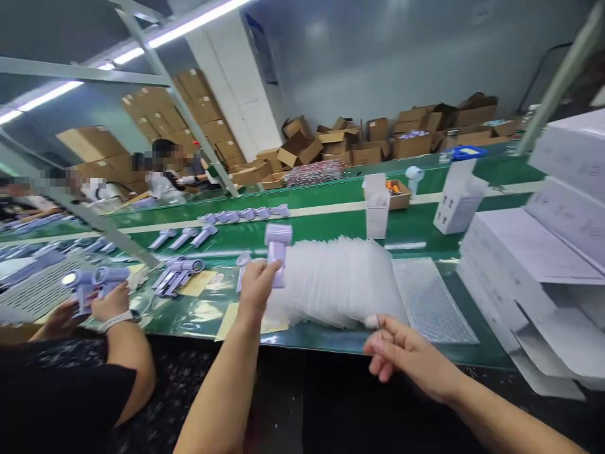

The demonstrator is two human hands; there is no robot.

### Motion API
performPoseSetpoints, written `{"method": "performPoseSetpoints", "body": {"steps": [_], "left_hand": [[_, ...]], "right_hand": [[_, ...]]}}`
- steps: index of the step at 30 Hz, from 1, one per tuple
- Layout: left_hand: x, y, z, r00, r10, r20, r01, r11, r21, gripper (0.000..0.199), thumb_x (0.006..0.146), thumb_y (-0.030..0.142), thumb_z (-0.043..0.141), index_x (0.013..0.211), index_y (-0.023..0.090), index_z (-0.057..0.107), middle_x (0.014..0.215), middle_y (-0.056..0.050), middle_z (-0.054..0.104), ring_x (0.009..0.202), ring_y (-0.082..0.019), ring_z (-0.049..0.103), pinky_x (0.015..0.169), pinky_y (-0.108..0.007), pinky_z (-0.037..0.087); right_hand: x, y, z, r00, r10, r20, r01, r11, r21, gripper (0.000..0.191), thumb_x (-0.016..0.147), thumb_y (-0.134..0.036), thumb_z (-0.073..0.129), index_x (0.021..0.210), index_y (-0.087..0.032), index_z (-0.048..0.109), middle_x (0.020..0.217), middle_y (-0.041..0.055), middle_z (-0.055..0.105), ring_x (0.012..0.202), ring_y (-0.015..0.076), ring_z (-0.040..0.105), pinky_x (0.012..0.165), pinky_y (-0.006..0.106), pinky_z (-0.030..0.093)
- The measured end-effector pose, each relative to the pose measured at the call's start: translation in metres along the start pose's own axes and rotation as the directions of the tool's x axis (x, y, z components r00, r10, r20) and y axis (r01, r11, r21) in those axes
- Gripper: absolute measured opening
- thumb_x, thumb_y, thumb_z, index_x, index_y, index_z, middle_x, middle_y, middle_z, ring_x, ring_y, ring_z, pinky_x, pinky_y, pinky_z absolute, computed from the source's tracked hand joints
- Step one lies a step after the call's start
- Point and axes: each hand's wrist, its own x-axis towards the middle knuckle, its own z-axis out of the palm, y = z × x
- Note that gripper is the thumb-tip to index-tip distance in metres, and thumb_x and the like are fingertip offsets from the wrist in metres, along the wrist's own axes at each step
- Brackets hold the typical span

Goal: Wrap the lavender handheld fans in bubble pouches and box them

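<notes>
My left hand [258,287] is closed around the handle of a lavender handheld fan [278,243], held upright above the bench with its barrel-shaped head on top. A second lavender fan [242,263] shows just left of that hand; whether I touch it is hidden. My right hand [401,350] hovers at the bench's front edge with fingers loosely bent and apart, holding nothing visible. A white cover sits on one fingertip. Right in front stands a row of translucent bubble bags [340,280], and one flat bubble bag [432,299] lies to its right.
White boxes [524,252] are stacked at the right. An upright open white box [377,205] and another box [456,198] stand on the green conveyor [326,224]. More fans [177,275] lie left, beside a co-worker's hands [111,302] holding fans. A slanted metal post [113,221] rises there.
</notes>
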Motion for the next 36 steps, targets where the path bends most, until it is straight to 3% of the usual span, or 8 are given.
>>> {"method": "performPoseSetpoints", "body": {"steps": [2, 7, 10, 14, 16, 26, 31, 36], "left_hand": [[-0.051, 0.015, 0.043, 0.974, 0.155, 0.166, -0.137, 0.984, -0.114, 0.031, 0.073, 0.047, 0.059, 0.066, 0.017, 0.057, 0.066, -0.001, 0.051, 0.065, -0.015, 0.049, 0.057, -0.024, 0.038], [-0.152, 0.032, 0.151, 0.689, 0.39, 0.611, -0.338, 0.919, -0.205, 0.031, 0.084, 0.045, 0.051, 0.076, 0.017, 0.064, 0.085, -0.007, 0.062, 0.08, -0.018, 0.055, 0.074, -0.03, 0.045], [-0.156, 0.025, 0.192, 0.686, 0.363, 0.631, -0.4, 0.912, -0.09, 0.043, 0.094, 0.037, 0.028, 0.085, 0.014, 0.063, 0.089, -0.009, 0.062, 0.078, -0.016, 0.056, 0.074, -0.03, 0.047], [-0.149, 0.012, 0.225, 0.353, 0.356, 0.865, -0.838, 0.532, 0.123, 0.023, 0.082, 0.032, 0.058, 0.09, 0.011, 0.062, 0.096, -0.013, 0.06, 0.096, -0.024, 0.053, 0.084, -0.035, 0.046], [-0.148, 0.01, 0.235, 0.278, 0.258, 0.925, -0.913, 0.371, 0.171, 0.013, 0.082, 0.021, 0.055, 0.087, 0.011, 0.062, 0.092, -0.012, 0.06, 0.093, -0.023, 0.054, 0.081, -0.033, 0.046], [-0.147, 0.005, 0.247, 0.298, 0.305, 0.905, -0.935, 0.284, 0.212, 0.018, 0.088, 0.018, 0.044, 0.085, 0.013, 0.061, 0.086, -0.008, 0.061, 0.086, -0.02, 0.055, 0.076, -0.03, 0.045], [-0.149, 0.016, 0.233, 0.306, 0.539, 0.785, -0.875, 0.485, 0.008, 0.018, 0.086, 0.019, 0.046, 0.089, 0.014, 0.064, 0.081, -0.007, 0.062, 0.078, -0.018, 0.055, 0.072, -0.029, 0.045], [-0.147, 0.032, 0.215, 0.628, 0.538, 0.563, -0.557, 0.815, -0.159, 0.016, 0.084, 0.017, 0.046, 0.081, 0.015, 0.062, 0.073, -0.003, 0.061, 0.07, -0.014, 0.055, 0.065, -0.026, 0.045]], "right_hand": [[-0.008, 0.009, -0.012, 0.986, -0.11, -0.128, 0.136, 0.967, 0.215, 0.049, 0.077, -0.049, 0.064, 0.12, -0.032, 0.047, 0.123, 0.0074, 0.056, 0.103, 0.0226, 0.06, 0.082, 0.04, 0.051], [-0.046, 0.011, -0.039, 0.843, -0.189, -0.504, 0.356, 0.897, 0.26, 0.042, 0.075, -0.054, 0.063, 0.106, -0.025, 0.061, 0.115, 0.0101, 0.063, 0.108, 0.0292, 0.058, 0.093, 0.047, 0.045], [-0.09, 0.024, -0.051, 0.785, -0.125, -0.607, 0.229, 0.969, 0.097, 0.045, 0.072, -0.046, 0.069, 0.11, -0.023, 0.06, 0.108, 0.0108, 0.066, 0.1, 0.03, 0.062, 0.091, 0.048, 0.047], [-0.138, 0.049, -0.065, 0.853, -0.059, -0.519, -0.024, 0.988, -0.152, 0.061, 0.066, -0.04, 0.074, 0.122, -0.023, 0.056, 0.121, 0.0124, 0.061, 0.122, 0.0328, 0.047, 0.1, 0.043, 0.04], [-0.146, 0.057, -0.07, 0.862, 0.019, -0.507, -0.072, 0.994, -0.085, 0.065, 0.066, -0.04, 0.073, 0.125, -0.023, 0.053, 0.118, 0.0123, 0.062, 0.117, 0.0316, 0.052, 0.098, 0.041, 0.043], [-0.136, 0.049, -0.078, 0.847, 0.241, -0.474, -0.053, 0.925, 0.376, 0.08, 0.061, -0.035, 0.078, 0.129, -0.028, 0.037, 0.091, 0.0017, 0.064, 0.075, 0.0183, 0.063, 0.061, 0.029, 0.051], [-0.119, 0.035, -0.084, 0.877, 0.183, -0.445, 0.037, 0.897, 0.441, 0.075, 0.063, -0.03, 0.078, 0.127, -0.032, 0.039, 0.092, -0.0004, 0.061, 0.077, 0.0192, 0.064, 0.061, 0.031, 0.053], [-0.097, 0.026, -0.087, 0.874, 0.156, -0.46, 0.078, 0.89, 0.449, 0.053, 0.067, -0.03, 0.077, 0.112, -0.028, 0.048, 0.087, -0.0024, 0.059, 0.073, 0.0163, 0.064, 0.056, 0.028, 0.053]]}}
